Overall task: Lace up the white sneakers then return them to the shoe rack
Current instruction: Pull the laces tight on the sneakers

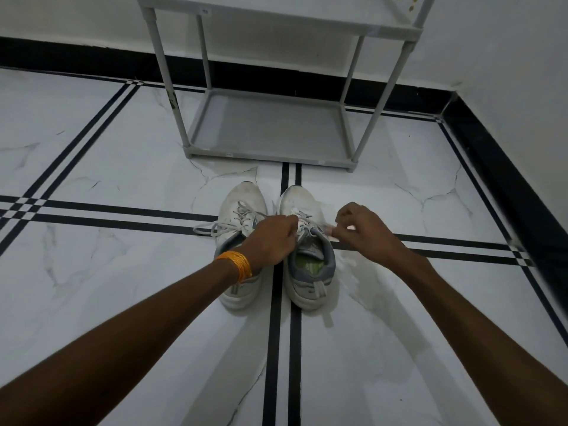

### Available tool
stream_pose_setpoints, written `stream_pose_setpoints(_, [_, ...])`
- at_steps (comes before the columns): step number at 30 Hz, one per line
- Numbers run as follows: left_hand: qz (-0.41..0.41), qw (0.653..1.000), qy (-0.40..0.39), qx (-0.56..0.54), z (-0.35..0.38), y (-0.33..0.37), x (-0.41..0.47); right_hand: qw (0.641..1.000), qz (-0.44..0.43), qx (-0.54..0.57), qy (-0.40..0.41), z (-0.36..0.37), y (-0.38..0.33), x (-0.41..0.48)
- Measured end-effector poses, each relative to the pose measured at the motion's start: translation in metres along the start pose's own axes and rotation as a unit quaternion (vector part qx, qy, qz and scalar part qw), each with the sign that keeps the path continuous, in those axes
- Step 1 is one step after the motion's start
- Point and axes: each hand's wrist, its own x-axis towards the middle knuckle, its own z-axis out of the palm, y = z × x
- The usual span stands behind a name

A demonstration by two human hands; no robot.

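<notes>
Two white sneakers stand side by side on the floor, toes pointing at the rack. The left sneaker (pixel 242 210) has its laces tied, with loops trailing off to the left. My left hand (pixel 273 238), with orange bangles on the wrist, pinches a lace at the tongue of the right sneaker (pixel 307 272). My right hand (pixel 359 229) grips the other lace end just right of that shoe and holds it out sideways. The grey shoe rack (pixel 270 155) stands directly behind the shoes, its bottom shelf bare.
White marble floor tiles with black stripe inlays lie all around. A black skirting runs along the wall behind the rack and down the right side. The rack's upper shelf (pixel 276 24) sits at the top of the view.
</notes>
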Motion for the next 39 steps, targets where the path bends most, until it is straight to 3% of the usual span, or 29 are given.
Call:
stream_pose_setpoints(2, [-0.038, 0.998, 0.004, -0.047, 0.000, 0.003, 0.001, 0.984, 0.020, 0.158, 0.078, 0.001, -0.006, -0.006])
stream_pose_setpoints(5, [-0.090, 0.992, 0.014, -0.090, 0.003, 0.009, 0.005, 0.907, 0.106, 0.406, 0.044, 0.025, -0.020, -0.010])
stream_pose_setpoints(7, [-0.109, 0.986, 0.033, -0.119, 0.003, 0.013, 0.007, 0.848, 0.150, 0.507, 0.039, 0.036, -0.026, -0.008])
stream_pose_setpoints(9, [-0.119, 0.983, 0.037, -0.138, 0.002, 0.012, 0.008, 0.814, 0.174, 0.550, 0.071, 0.038, -0.025, -0.005])
stream_pose_setpoints(11, [-0.123, 0.980, 0.037, -0.152, 0.001, 0.008, 0.010, 0.832, 0.179, 0.515, 0.101, 0.039, -0.017, -0.002])
stream_pose_setpoints(15, [-0.121, 0.980, 0.049, -0.149, 0.001, 0.006, 0.009, 0.954, 0.108, 0.263, 0.093, 0.042, -0.009, -0.002])
stream_pose_setpoints(17, [-0.118, 0.983, 0.062, -0.123, 0.002, 0.010, 0.008, 0.979, 0.070, 0.177, 0.073, 0.041, -0.011, 0.000])
stream_pose_setpoints(21, [-0.124, 0.984, 0.090, -0.092, 0.003, 0.012, 0.005, 0.967, 0.076, 0.244, 0.025, 0.034, -0.007, 0.005])
stream_pose_setpoints(31, [-0.117, 0.986, 0.099, -0.058, 0.004, 0.014, 0.000, 0.974, 0.083, 0.204, 0.041, 0.035, -0.010, 0.002])
stream_pose_setpoints(36, [-0.013, 0.995, 0.084, 0.045, -0.025, 0.022, -0.003, 0.975, 0.081, 0.178, 0.104, -0.002, -0.034, -0.001])
stream_pose_setpoints(39, [0.083, 0.982, 0.128, 0.110, -0.056, 0.040, 0.000, 0.981, 0.040, 0.135, 0.135, -0.036, -0.062, 0.002])
